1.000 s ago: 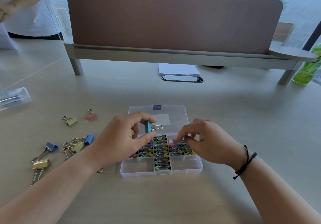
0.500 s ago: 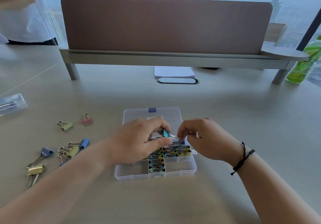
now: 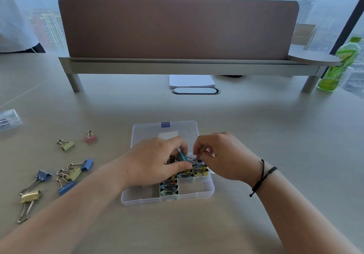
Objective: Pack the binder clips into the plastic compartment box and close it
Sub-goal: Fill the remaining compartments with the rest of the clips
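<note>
**Both hands at a teal clip over the open compartment box**

The clear plastic compartment box (image 3: 204,191) lies open on the counter (image 3: 256,135), its lid (image 3: 149,130) folded flat on the far side with a blue latch (image 3: 165,124) at the far edge. Several compartments hold small mixed-colour binder clips (image 3: 169,188); the near right compartment looks bare.

The left hand (image 3: 155,163) pinches a teal binder clip (image 3: 182,156) between thumb and curled fingers, just above the box's middle row. The right hand (image 3: 222,155), fingers curled, pinches at the clip's wire handles (image 3: 194,159); how firm that hold is cannot be told. A black cord bracelet (image 3: 263,177) circles the right wrist.

Left of the box, loose clips lie scattered on the counter: a pink clip (image 3: 91,137), a yellow clip (image 3: 67,145), a blue clip (image 3: 86,164), and a large gold clip (image 3: 30,196) nearest the left edge, among others.

At the far side stands a brown divider panel (image 3: 177,27), with a green bottle (image 3: 340,66) to its right.
</note>
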`<state>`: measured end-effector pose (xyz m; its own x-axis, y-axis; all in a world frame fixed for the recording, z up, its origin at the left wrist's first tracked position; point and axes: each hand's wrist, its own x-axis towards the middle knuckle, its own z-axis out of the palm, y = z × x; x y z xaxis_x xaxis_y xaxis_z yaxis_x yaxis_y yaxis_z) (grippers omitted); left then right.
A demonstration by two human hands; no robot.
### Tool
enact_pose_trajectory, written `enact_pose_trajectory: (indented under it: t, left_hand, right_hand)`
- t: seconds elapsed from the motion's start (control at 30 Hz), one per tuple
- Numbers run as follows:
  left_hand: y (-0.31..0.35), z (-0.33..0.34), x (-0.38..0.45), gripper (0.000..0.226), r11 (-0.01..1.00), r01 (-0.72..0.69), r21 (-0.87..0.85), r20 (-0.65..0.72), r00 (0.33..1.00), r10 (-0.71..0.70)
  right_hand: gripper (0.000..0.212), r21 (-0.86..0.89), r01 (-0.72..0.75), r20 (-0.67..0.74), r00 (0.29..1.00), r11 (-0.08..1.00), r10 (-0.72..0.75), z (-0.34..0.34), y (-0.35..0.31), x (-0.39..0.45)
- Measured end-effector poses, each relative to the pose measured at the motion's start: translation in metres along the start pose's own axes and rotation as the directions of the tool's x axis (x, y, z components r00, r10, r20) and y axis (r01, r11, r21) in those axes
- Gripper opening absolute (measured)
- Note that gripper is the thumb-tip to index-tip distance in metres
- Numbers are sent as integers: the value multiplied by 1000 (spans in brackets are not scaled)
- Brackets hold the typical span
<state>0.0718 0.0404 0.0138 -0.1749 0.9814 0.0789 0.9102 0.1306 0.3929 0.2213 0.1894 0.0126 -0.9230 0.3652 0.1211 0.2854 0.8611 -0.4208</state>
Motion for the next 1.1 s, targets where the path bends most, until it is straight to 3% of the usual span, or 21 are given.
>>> enact_pose_trajectory:
  t: [0.17,0.33,0.43,0.7,1.1]
  left_hand:
    - [-5,1,-1,29,992,0,-127,-4,1000,0]
    - [-6,1,-4,31,976,-92,-195,-204,978,51]
    - [-7,0,-1,38,981,-115,-159,-294,954,65]
    - [-14,5,2,28,998,-30,-53,-215,977,18]
    - [-18,0,2,36,998,54,30,-116,992,-51]
  right_hand:
    - [18,46,15,-10,1000,999,-14,-1,1,-3]
    - [21,185,32,-101,995,982,-14,-8,-4,-5]
    - [20,230,28,-85,996,973,-9,-8,-5,-6]
    - [10,215,-47,-23,998,975,53,0,4,0]
    - [7,172,16,-25,1000,985,-12,2,0,-2]
